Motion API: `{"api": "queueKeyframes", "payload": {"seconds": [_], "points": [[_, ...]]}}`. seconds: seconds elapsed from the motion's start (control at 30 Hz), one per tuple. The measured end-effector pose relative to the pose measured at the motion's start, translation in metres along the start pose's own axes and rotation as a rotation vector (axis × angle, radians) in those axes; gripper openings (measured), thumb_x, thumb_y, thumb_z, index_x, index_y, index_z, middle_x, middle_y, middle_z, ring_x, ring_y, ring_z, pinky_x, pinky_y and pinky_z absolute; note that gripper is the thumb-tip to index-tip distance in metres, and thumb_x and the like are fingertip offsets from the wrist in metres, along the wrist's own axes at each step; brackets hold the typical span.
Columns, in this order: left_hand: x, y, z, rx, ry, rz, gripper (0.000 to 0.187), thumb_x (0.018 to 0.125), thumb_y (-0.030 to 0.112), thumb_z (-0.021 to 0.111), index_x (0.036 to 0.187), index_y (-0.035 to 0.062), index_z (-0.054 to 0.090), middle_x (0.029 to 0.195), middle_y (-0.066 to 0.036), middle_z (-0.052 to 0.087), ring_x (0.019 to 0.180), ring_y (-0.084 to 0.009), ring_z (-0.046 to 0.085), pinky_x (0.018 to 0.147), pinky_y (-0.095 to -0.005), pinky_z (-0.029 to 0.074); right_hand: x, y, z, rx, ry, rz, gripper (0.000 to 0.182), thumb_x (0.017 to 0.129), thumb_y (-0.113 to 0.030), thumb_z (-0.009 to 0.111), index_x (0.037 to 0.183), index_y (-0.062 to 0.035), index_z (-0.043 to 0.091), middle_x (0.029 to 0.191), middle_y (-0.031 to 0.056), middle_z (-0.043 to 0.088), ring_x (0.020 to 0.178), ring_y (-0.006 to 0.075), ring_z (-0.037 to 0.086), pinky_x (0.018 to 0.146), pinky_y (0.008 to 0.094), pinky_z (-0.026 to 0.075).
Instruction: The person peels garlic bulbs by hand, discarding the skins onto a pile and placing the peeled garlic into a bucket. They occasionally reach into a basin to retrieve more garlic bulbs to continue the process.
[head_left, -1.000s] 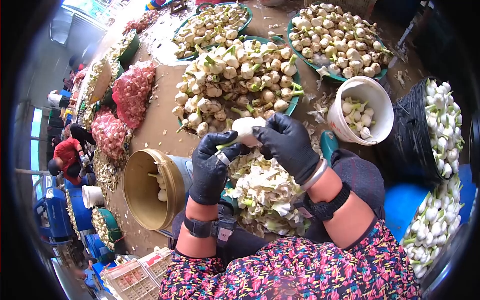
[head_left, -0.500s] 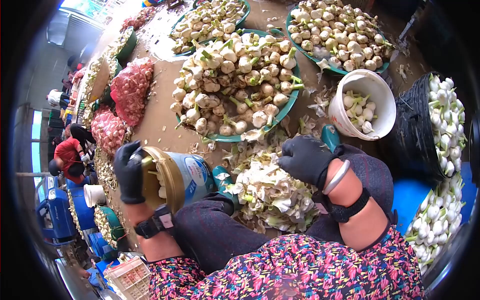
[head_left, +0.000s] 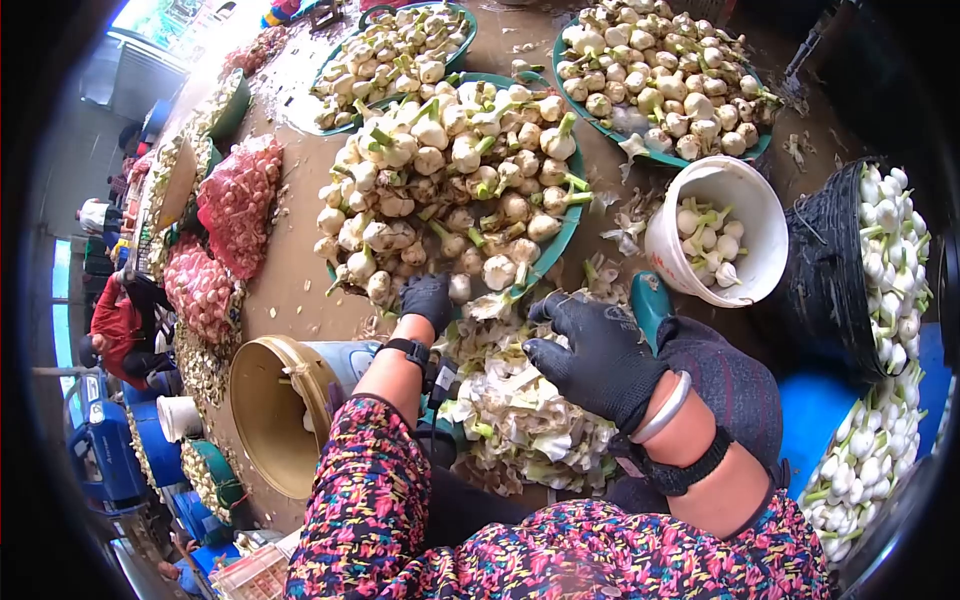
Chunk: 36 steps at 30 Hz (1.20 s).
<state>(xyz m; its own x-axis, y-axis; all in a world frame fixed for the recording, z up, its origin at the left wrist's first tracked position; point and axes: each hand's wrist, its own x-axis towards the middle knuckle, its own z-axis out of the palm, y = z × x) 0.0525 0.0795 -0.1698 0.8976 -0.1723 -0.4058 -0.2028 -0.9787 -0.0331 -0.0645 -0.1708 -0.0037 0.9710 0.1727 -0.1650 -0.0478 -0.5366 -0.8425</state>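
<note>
My left hand [head_left: 428, 303], in a black glove, reaches to the near rim of a green basin [head_left: 566, 232] heaped with untrimmed garlic bulbs [head_left: 470, 150]. Its fingertips are among the nearest bulbs and mostly hidden. Over a pile of garlic peelings [head_left: 530, 400] between my knees hovers my right hand [head_left: 597, 350], also black-gloved. Its thumb stands apart from its bent fingers, and nothing shows between them. To the left a tan-rimmed bucket [head_left: 262, 420] lies tipped with its mouth toward the left.
A white bucket [head_left: 668, 235] with some peeled bulbs stands right of the basin. Beyond it is a black tub [head_left: 815, 265] of white bulbs. More full basins [head_left: 660, 80] stand behind. Red net sacks [head_left: 240, 205] lie at left, where a person in red [head_left: 120, 325] sits.
My left hand has moved from the tipped bucket's mouth, where it held a green-stemmed bulb, right and forward to the basin. My right hand has loosened from a fist and shifted slightly.
</note>
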Motion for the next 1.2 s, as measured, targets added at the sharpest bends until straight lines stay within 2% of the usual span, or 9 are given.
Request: {"api": "queueKeyframes", "payload": {"seconds": [0.27, 0.4, 0.5, 0.63, 0.87, 1.03, 1.1, 1.13, 1.2], "points": [[-0.087, 0.024, -0.122, -1.234, -0.255, 0.239, 0.035, 0.073, 0.000, 0.064, 0.108, -0.0002, 0.061, 0.095, -0.009, 0.067, 0.079, -0.0122, 0.061, 0.071, -0.0249, 0.049, 0.007, -0.005, 0.023, 0.283, 0.118, -0.106, 0.053, 0.070, -0.016, 0.066, 0.120, -0.0040, 0.051, 0.108, 0.0185, 0.058, 0.104, 0.0304, 0.056, 0.091, 0.0373, 0.041], [-0.144, 0.047, -0.151, -1.356, -0.190, 0.288, 0.036, 0.080, 0.004, 0.059, 0.114, -0.0042, 0.055, 0.098, -0.010, 0.063, 0.077, -0.0147, 0.061, 0.072, -0.0271, 0.050, 0.008, -0.014, 0.023, 0.488, 0.082, -0.213, 0.059, 0.069, -0.020, 0.070, 0.121, -0.0028, 0.049, 0.107, 0.0166, 0.059, 0.093, 0.0245, 0.060, 0.083, 0.0336, 0.046], [-0.158, 0.049, -0.143, -2.117, -0.222, 0.357, 0.038, 0.083, 0.011, 0.058, 0.118, -0.0028, 0.050, 0.098, -0.010, 0.062, 0.080, -0.0172, 0.062, 0.075, -0.0304, 0.051, 0.009, -0.013, 0.038, 0.820, 0.069, -0.238, 0.059, 0.069, -0.014, 0.075, 0.120, 0.0000, 0.049, 0.111, 0.0119, 0.058, 0.098, 0.0166, 0.057, 0.086, 0.0293, 0.046], [-0.160, 0.056, -0.121, -1.183, 0.473, 0.450, 0.027, 0.085, 0.013, 0.059, 0.108, -0.0016, 0.056, 0.091, -0.006, 0.061, 0.082, -0.0150, 0.060, 0.076, -0.0292, 0.049, 0.003, -0.015, 0.046, 0.910, 0.122, -0.307, 0.058, 0.069, -0.006, 0.075, 0.120, 0.0031, 0.048, 0.112, 0.0090, 0.057, 0.102, 0.0141, 0.054, 0.090, 0.0285, 0.045], [-0.170, 0.063, -0.135, -1.701, 0.168, 0.325, 0.017, 0.086, 0.006, 0.054, 0.099, -0.0035, 0.058, 0.093, -0.010, 0.062, 0.081, -0.0182, 0.061, 0.075, -0.0300, 0.051, 0.000, -0.017, 0.034, 1.186, 0.051, -0.015, 0.046, 0.077, 0.000, 0.066, 0.119, 0.0035, 0.047, 0.103, 0.0107, 0.060, 0.090, 0.0142, 0.059, 0.081, 0.0268, 0.051], [-0.163, 0.056, -0.134, -0.802, 0.659, 0.662, 0.015, 0.073, -0.009, 0.059, 0.084, 0.0019, 0.060, 0.082, -0.010, 0.056, 0.072, -0.0214, 0.056, 0.066, -0.0269, 0.047, 0.002, -0.015, 0.038, 1.091, 0.073, -0.085, 0.057, 0.073, -0.004, 0.072, 0.123, 0.0031, 0.045, 0.107, 0.0112, 0.059, 0.091, 0.0139, 0.059, 0.080, 0.0268, 0.051], [-0.166, 0.060, -0.134, -1.986, 0.106, 0.216, 0.017, 0.074, -0.008, 0.059, 0.087, 0.0027, 0.059, 0.083, -0.010, 0.056, 0.074, -0.0227, 0.056, 0.067, -0.0281, 0.046, 0.001, -0.016, 0.038, 1.060, 0.080, -0.122, 0.061, 0.072, -0.005, 0.073, 0.124, 0.0032, 0.043, 0.108, 0.0114, 0.058, 0.091, 0.0136, 0.059, 0.080, 0.0268, 0.050], [-0.167, 0.062, -0.135, -1.987, 0.105, 0.217, 0.017, 0.074, -0.008, 0.059, 0.087, 0.0027, 0.059, 0.083, -0.010, 0.056, 0.074, -0.0227, 0.056, 0.067, -0.0281, 0.046, 0.000, -0.016, 0.038, 1.029, 0.089, -0.158, 0.064, 0.071, -0.005, 0.074, 0.126, 0.0033, 0.042, 0.109, 0.0116, 0.057, 0.091, 0.0133, 0.059, 0.080, 0.0268, 0.050], [-0.169, 0.066, -0.136, -1.050, 0.518, 0.481, 0.019, 0.075, -0.008, 0.059, 0.090, 0.0034, 0.058, 0.084, -0.009, 0.057, 0.076, -0.0207, 0.057, 0.067, -0.0281, 0.047, 0.002, -0.010, 0.046, 0.972, 0.106, -0.229, 0.065, 0.073, -0.007, 0.073, 0.128, 0.0032, 0.040, 0.110, 0.0115, 0.057, 0.090, 0.0134, 0.059, 0.081, 0.0268, 0.050]]}}
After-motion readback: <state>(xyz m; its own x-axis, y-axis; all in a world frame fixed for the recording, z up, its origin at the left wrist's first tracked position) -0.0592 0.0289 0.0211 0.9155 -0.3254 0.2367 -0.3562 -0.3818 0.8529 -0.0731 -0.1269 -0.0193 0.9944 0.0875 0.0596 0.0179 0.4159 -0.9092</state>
